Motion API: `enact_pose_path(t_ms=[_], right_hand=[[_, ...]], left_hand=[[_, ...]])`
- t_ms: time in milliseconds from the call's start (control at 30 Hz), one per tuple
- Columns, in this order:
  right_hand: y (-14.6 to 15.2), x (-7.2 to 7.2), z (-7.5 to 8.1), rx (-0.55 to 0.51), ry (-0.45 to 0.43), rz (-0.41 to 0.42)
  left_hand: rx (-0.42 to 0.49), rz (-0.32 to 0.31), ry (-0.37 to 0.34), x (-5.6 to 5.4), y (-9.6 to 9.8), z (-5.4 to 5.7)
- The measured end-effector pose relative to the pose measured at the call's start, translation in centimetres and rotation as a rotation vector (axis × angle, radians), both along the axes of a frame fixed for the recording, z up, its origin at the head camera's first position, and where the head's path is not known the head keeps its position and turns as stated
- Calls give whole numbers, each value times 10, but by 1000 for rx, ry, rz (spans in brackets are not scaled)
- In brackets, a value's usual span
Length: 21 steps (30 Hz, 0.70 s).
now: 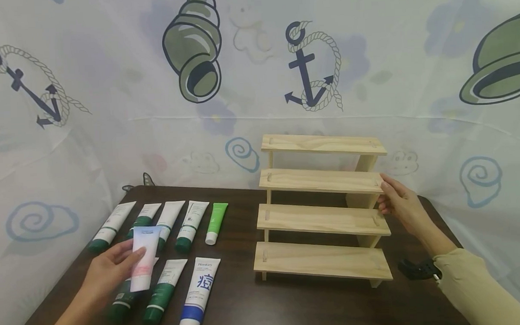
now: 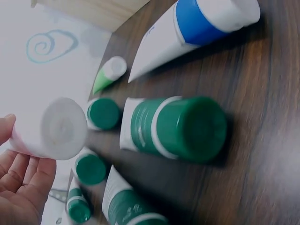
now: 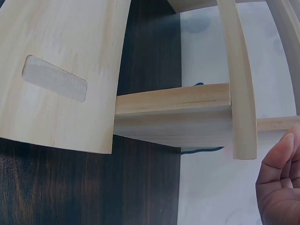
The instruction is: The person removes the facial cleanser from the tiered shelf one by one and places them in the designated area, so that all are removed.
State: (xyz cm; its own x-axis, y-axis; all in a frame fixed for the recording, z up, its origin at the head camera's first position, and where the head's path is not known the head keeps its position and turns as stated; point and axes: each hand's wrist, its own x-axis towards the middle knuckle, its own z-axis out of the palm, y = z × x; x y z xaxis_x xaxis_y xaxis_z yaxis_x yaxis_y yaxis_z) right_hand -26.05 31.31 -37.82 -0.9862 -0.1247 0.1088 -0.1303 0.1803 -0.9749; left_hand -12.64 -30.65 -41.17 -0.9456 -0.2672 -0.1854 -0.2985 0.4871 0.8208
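Observation:
My left hand (image 1: 109, 269) holds a small white tube (image 1: 147, 250) with pale blue and pink tints, pinched between thumb and fingers above the other tubes. Its cap end points down, and the left wrist view shows the flat round cap (image 2: 64, 129). A four-step wooden rack (image 1: 324, 217) stands upright on the right side of the table. At its right end, my right hand (image 1: 403, 205) grips the second shelf from the top (image 1: 321, 179), thumb at the shelf's edge and fingers curled below. In the right wrist view, the right hand (image 3: 281, 180) is partly cut off.
White tubes with green caps lie in a back row on the dark table (image 1: 234, 297), alongside a small green tube (image 1: 217, 222). Nearer lie green-and-white tubes (image 1: 165, 290) and a white tube with a blue band (image 1: 200, 293). A patterned curtain (image 1: 257, 86) hangs behind.

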Motion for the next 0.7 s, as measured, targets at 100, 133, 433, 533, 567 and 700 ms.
enact_pose_path(t_ms=[100, 133, 433, 533, 567, 700], right_hand=[[-1, 1, 1, 19, 1, -7], [-1, 1, 1, 22, 2, -9], [-1, 1, 1, 44, 1, -9], [-1, 1, 1, 31, -3, -6], [-1, 1, 1, 26, -4, -5], [0, -1, -1, -3, -8, -5]], left_hand=[[-32, -13, 3, 2, -11, 0], [-45, -18, 1, 2, -14, 0], [-107, -58, -132, 8, -48, 0], [-113, -65, -152, 10, -57, -4], [-119, -68, -157, 11, -60, -5], [-102, -69, -145, 14, -71, -11]])
